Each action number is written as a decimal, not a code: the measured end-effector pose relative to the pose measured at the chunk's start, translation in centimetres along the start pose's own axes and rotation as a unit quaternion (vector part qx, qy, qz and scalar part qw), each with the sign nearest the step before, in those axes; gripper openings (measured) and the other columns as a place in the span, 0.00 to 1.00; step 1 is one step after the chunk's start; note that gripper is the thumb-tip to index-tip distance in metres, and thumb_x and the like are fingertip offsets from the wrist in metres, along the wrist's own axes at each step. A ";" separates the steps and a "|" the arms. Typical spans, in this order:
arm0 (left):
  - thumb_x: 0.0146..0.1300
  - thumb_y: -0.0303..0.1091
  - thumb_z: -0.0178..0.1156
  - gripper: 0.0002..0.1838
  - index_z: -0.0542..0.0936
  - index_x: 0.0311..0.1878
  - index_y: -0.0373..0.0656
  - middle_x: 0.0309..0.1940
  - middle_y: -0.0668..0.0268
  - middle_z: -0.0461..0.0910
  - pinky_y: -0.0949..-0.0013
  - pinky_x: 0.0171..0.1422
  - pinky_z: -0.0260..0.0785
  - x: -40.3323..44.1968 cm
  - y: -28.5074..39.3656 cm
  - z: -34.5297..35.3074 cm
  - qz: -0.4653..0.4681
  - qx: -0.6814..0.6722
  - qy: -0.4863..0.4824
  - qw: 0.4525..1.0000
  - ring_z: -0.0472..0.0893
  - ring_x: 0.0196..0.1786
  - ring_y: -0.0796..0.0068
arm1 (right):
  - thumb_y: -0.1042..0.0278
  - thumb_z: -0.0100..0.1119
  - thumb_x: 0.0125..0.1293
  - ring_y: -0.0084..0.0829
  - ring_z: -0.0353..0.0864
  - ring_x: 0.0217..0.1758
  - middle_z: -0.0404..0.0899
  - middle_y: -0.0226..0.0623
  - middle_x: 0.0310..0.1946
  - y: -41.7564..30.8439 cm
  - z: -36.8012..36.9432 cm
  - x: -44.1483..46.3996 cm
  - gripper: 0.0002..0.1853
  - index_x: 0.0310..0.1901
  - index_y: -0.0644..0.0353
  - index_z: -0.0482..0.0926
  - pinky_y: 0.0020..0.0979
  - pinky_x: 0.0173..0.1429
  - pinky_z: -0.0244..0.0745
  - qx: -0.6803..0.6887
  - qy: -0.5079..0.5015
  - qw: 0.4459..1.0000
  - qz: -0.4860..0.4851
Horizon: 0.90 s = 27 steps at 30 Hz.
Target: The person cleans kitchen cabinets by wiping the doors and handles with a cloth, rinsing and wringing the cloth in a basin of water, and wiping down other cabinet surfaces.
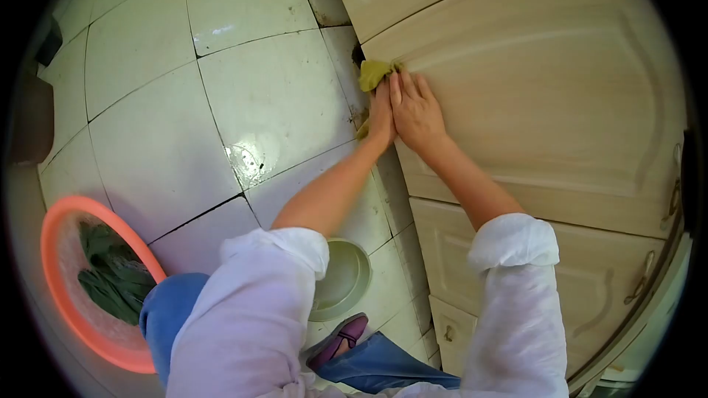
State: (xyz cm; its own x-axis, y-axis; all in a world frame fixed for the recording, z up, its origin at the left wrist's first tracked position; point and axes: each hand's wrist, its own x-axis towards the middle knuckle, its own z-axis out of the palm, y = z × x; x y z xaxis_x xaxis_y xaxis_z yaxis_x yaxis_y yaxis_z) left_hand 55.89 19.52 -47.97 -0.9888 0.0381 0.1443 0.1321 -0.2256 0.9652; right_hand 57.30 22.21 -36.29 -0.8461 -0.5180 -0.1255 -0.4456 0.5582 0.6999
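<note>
A yellow-green cloth (374, 74) is bunched at the lower edge of a pale wooden cabinet door (531, 96). My left hand (381, 116) holds it at that edge, and a bit of cloth also shows beside the wrist. The left fingers are partly hidden by the cloth and the other hand. My right hand (418, 112) lies flat against the door front, fingers stretched out, right beside my left hand. Its fingertips reach a small fold of the cloth.
White floor tiles (273, 96) have wet patches and dirty joints. An orange-rimmed basin (55, 280) with dark green cloth (110, 273) in water stands at lower left. A pale green bowl (361, 284) is near my purple shoe (339, 339). Door handles (640, 278) stick out at right.
</note>
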 end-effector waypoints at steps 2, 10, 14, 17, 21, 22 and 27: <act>0.65 0.44 0.52 0.27 0.63 0.63 0.41 0.62 0.52 0.62 0.55 0.69 0.53 3.9 -2.0 -2.2 0.015 0.042 -0.068 0.997 0.61 0.64 0.49 | 0.65 0.47 0.62 0.44 0.66 0.65 0.75 0.51 0.54 0.4 0.5 0.9 0.27 0.59 0.78 0.68 0.39 0.73 0.49 0.014 0.012 1.000 0.010; 0.68 0.49 0.50 0.23 0.66 0.57 0.42 0.56 0.56 0.66 0.59 0.64 0.60 2.3 -2.3 -0.1 -0.092 -0.204 -0.028 0.974 0.67 0.60 0.58 | 0.69 0.47 0.61 0.41 0.65 0.64 0.73 0.52 0.55 -0.8 0.4 0.5 0.26 0.58 0.78 0.68 0.37 0.70 0.53 0.020 -0.028 0.999 0.041; 0.70 0.46 0.47 0.22 0.63 0.61 0.44 0.57 0.56 0.63 0.64 0.62 0.61 -4.3 -1.8 3.3 -0.171 -0.331 -0.011 0.928 0.66 0.60 0.60 | 0.69 0.47 0.60 0.43 0.64 0.65 0.72 0.51 0.57 -2.1 -1.1 -4.6 0.27 0.59 0.78 0.68 0.38 0.70 0.54 0.019 -0.066 0.998 -0.006; 0.72 0.47 0.44 0.25 0.59 0.65 0.43 0.61 0.53 0.60 0.62 0.63 0.61 -12.2 -2.4 5.6 0.008 0.265 -0.171 0.949 0.65 0.62 0.57 | 0.68 0.49 0.59 0.45 0.62 0.66 0.71 0.52 0.59 -3.5 -3.0 -10.4 0.28 0.59 0.79 0.67 0.39 0.70 0.54 0.061 -0.117 0.991 -0.016; 0.73 0.50 0.41 0.29 0.54 0.69 0.41 0.64 0.53 0.58 0.61 0.68 0.58 -19.2 1.4 5.1 -0.125 -0.031 -0.161 0.979 0.62 0.65 0.58 | 0.67 0.50 0.59 0.45 0.60 0.69 0.69 0.52 0.60 -4.5 -5.1 -15.9 0.30 0.60 0.79 0.66 0.41 0.71 0.52 0.094 -0.170 0.981 -0.015; 0.74 0.50 0.40 0.29 0.55 0.68 0.41 0.64 0.54 0.58 0.61 0.69 0.57 -18.6 1.4 5.2 -0.171 -0.091 -0.164 0.967 0.62 0.65 0.59 | 0.66 0.50 0.59 0.45 0.59 0.70 0.69 0.52 0.61 -4.2 -5.3 -15.7 0.30 0.60 0.79 0.66 0.41 0.72 0.52 0.082 -0.173 0.981 -0.035; 0.72 0.48 0.45 0.30 0.53 0.69 0.43 0.66 0.53 0.57 0.56 0.72 0.51 -11.8 0.4 5.5 -0.243 -0.338 -0.006 0.909 0.59 0.67 0.56 | 0.65 0.48 0.61 0.42 0.58 0.71 0.69 0.49 0.62 -1.8 -2.7 -10.9 0.29 0.61 0.77 0.66 0.41 0.73 0.51 0.033 -0.098 0.992 -0.073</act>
State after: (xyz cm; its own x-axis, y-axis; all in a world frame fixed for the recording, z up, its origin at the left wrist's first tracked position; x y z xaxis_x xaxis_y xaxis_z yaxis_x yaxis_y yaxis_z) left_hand 67.95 24.32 -48.07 -0.9175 0.3025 -0.2581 -0.3973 -0.7256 0.5618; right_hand 68.13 25.13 -34.28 -0.8095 -0.4638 -0.3601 -0.5794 0.5314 0.6180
